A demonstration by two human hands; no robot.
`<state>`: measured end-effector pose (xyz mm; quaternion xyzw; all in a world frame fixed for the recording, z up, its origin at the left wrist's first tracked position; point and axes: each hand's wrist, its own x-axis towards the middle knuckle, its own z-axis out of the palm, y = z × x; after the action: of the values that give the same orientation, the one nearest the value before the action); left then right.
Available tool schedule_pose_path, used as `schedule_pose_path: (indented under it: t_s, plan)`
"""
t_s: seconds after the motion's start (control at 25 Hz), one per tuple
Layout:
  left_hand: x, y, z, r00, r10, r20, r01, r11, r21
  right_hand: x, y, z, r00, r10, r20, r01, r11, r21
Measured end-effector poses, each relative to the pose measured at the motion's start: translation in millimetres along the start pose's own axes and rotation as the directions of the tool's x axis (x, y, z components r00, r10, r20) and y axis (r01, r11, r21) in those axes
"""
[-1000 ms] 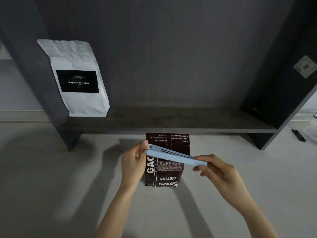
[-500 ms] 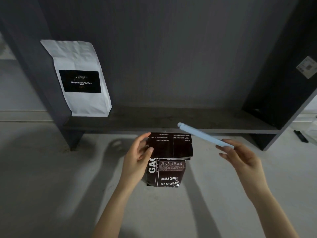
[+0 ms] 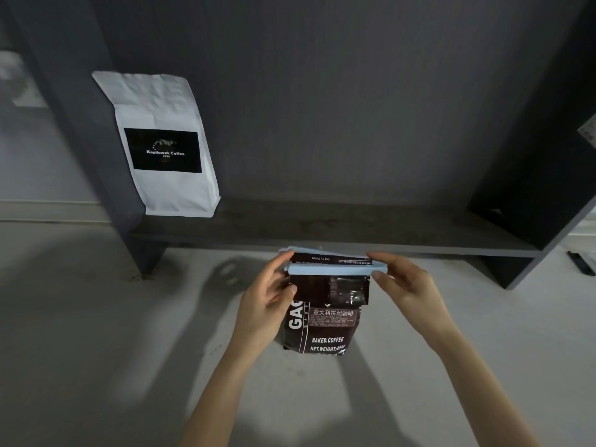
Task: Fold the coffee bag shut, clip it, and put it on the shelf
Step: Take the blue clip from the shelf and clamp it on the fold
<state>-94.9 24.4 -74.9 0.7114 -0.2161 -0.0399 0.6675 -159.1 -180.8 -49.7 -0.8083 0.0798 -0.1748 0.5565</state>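
A dark brown coffee bag (image 3: 322, 330) stands on the pale floor in front of the shelf, its top flap folded down toward me. A long light-blue clip (image 3: 335, 270) lies level across the fold. My left hand (image 3: 267, 301) grips the bag's left side with fingers at the clip's left end. My right hand (image 3: 406, 285) pinches the clip's right end. The dark shelf board (image 3: 371, 227) runs just behind the bag.
A white coffee bag (image 3: 164, 146) with a black label stands at the shelf's left end, leaning on the left side panel (image 3: 80, 124). The right side panel (image 3: 532, 175) closes the shelf. A small dark object (image 3: 580, 262) lies on the floor at far right.
My right hand brought the blue clip down from its tilted position at the right and set it level across the folded top. My left hand shifted up to the clip's left end.
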Motion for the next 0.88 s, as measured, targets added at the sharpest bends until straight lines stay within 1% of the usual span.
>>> schedule_pose_path:
  t_s: [0.12, 0.28, 0.56, 0.8, 0.88]
  plan:
    - [0, -3, -3, 1.000, -0.003, 0.004, 0.003, 1.000, 0.021, 4, -3, 9, 1.000, -0.016, 0.024, 0.016, 1.000, 0.011]
    - [0, -5, -2, 1.000, -0.003, 0.000, 0.003, 1.000, 0.016, 1, -4, 14, 1.000, -0.030, 0.002, 0.030, 1.000, -0.005]
    - [3, -11, -2, 0.993, -0.115, -0.036, 0.112, 0.991, -0.068, -2, 1, 9, 0.998, -0.008, -0.064, 0.007, 1.000, -0.019]
    - [2, -2, 1, 0.998, -0.033, -0.056, 0.027, 0.994, -0.110, -6, -5, 8, 0.999, -0.026, -0.037, 0.024, 0.999, -0.038]
    - [1, -1, 1, 0.997, -0.037, -0.069, 0.028, 0.991, -0.128, -7, -7, 8, 0.999, -0.025, -0.025, 0.024, 0.999, -0.041]
